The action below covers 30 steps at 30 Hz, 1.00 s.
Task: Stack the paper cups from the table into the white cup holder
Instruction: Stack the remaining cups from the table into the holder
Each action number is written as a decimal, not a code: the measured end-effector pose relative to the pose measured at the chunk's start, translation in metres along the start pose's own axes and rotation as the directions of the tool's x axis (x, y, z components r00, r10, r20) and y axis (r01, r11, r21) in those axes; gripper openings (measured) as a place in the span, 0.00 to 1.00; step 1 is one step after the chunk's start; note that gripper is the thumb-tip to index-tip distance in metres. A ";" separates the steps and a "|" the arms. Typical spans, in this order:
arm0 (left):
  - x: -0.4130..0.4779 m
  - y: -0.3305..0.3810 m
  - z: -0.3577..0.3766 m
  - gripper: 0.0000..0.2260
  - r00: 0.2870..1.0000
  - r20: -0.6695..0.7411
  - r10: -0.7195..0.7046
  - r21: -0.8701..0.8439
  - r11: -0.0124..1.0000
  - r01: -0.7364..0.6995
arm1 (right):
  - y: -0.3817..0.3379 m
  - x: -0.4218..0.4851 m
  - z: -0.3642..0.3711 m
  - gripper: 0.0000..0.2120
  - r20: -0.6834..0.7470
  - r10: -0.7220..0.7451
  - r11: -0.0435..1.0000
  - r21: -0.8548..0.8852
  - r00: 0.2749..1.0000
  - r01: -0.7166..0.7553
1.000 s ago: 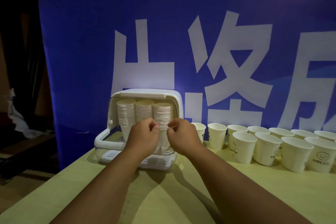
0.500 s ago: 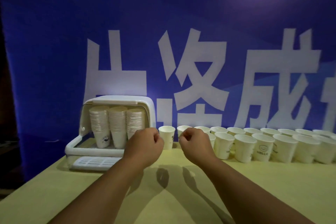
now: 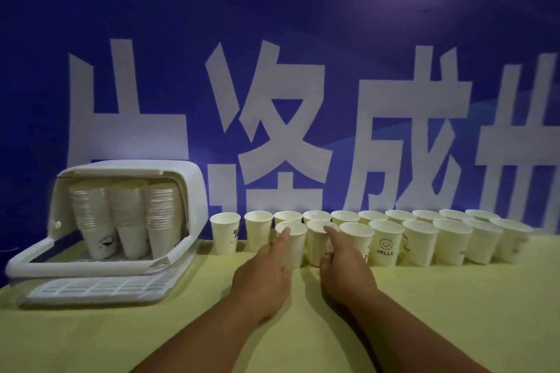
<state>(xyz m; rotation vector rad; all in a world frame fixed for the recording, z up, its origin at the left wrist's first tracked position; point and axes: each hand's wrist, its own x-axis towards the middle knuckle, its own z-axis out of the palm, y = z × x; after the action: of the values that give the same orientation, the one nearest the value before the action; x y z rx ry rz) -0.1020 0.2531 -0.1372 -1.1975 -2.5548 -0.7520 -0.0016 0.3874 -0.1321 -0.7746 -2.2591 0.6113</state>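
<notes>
The white cup holder [image 3: 185, 191] stands at the left of the table with its lid raised. Three stacks of paper cups [image 3: 127, 221] stand upside down inside it. Two rows of loose white paper cups [image 3: 388, 242] run along the back of the table. My left hand [image 3: 266, 263] reaches forward with its fingers extended, the index tip touching the rim of a front-row cup [image 3: 295, 239]. My right hand [image 3: 345, 263] reaches beside it, its index finger at the rim of the neighbouring cup [image 3: 316, 242]. Neither hand grips a cup.
The yellow-green table [image 3: 454, 312] stretches out in front of me. A blue banner [image 3: 272, 39] with large white characters hangs right behind the cups. The holder's white slotted tray [image 3: 100, 288] juts forward at the left.
Both hands have left the holder, moved right to the loose cups and opened from curled fists to extended fingers. The view has swung right.
</notes>
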 end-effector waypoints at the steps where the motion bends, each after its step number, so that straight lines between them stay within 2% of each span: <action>1: 0.001 -0.003 0.003 0.32 1.000 0.013 0.016 0.026 1.000 -0.017 | 0.001 0.002 0.001 0.28 -0.004 -0.007 1.000 -0.016 1.000 0.007; 3: 0.002 -0.005 0.003 0.28 0.999 -0.020 0.028 0.036 0.999 -0.027 | 0.002 0.006 0.005 0.19 -0.031 -0.018 0.999 -0.048 0.999 0.016; 5: 0.002 -0.005 0.003 0.18 0.996 -0.086 0.032 0.037 0.999 -0.029 | 0.001 0.007 0.005 0.07 -0.060 -0.026 0.997 -0.079 0.998 0.021; 8: 0.000 -0.001 0.000 0.03 0.993 -0.118 0.016 0.056 0.998 -0.010 | 0.000 0.008 0.002 0.07 -0.107 -0.026 0.998 -0.067 0.994 0.018; 13: -0.006 0.000 -0.017 0.09 0.975 -0.221 -0.017 0.037 0.999 0.026 | -0.007 0.000 0.000 0.07 -0.181 -0.048 0.998 0.018 0.982 0.052; 16: -0.017 -0.001 -0.038 0.07 0.968 -0.251 -0.019 0.002 1.000 0.021 | -0.019 -0.006 -0.001 0.08 -0.186 -0.060 0.995 0.066 0.981 0.074; 20: -0.022 -0.026 -0.077 0.10 0.948 -0.317 0.044 0.112 0.994 -0.009 | -0.046 -0.011 0.002 0.08 -0.180 -0.120 0.985 0.101 0.976 0.140; 26: -0.029 -0.088 -0.127 0.11 0.872 -0.480 0.100 0.181 0.983 -0.013 | -0.101 -0.013 0.017 0.06 -0.152 -0.199 0.946 0.228 0.968 0.230; 30: -0.035 -0.131 -0.141 0.12 0.812 -0.580 0.061 0.107 0.994 0.001 | -0.147 -0.011 0.035 0.04 -0.178 -0.230 0.900 0.336 0.957 0.279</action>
<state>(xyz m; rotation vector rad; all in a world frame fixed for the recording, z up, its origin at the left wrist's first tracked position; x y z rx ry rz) -0.1820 0.0841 -0.0788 -0.8039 -2.0263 -0.8150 -0.0722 0.2680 -0.0721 -0.3202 -2.0004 0.7894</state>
